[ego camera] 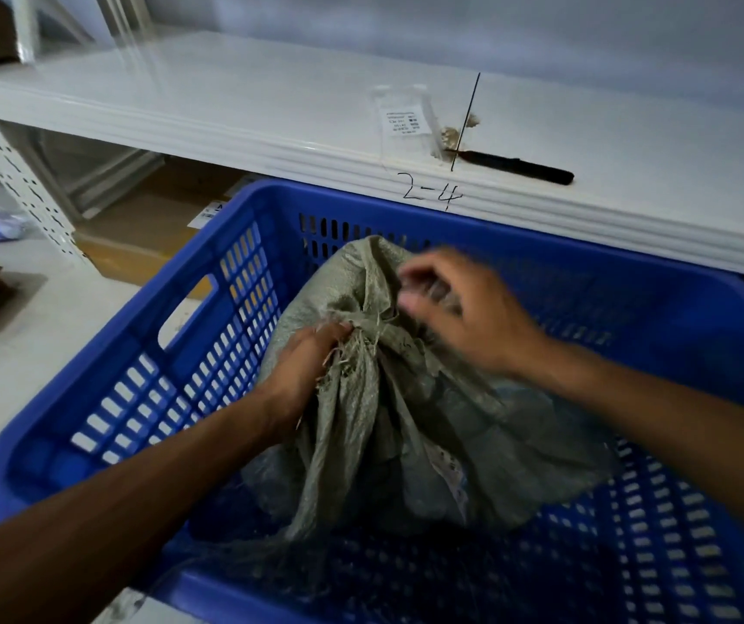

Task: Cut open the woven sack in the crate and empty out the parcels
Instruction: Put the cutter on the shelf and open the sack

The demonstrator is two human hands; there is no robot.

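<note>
In the blue slatted plastic crate (208,317), the left hand (304,371) grips the grey-green woven sack (388,398) at its frayed neck; the right hand (460,308), fingers half-curled, blurs above. Loose weave could slip, spilling parcels unevenly.

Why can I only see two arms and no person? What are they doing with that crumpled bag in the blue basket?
The camera sits on the person's head and looks down, so you see only their arms, as if through their eyes. There is just this one picture.

The blue crate has holes in its walls. Inside lies a grey-green woven sack, bunched at the top. The left hand grips the frayed neck of the sack. The right hand is at the bunched top too; it is blurred, so I cannot tell whether it is pinching the cloth.

Behind the crate is a white shelf marked "2-4". On it lie a black-handled knife and a clear packet with a label. No parcels are out yet.
</note>
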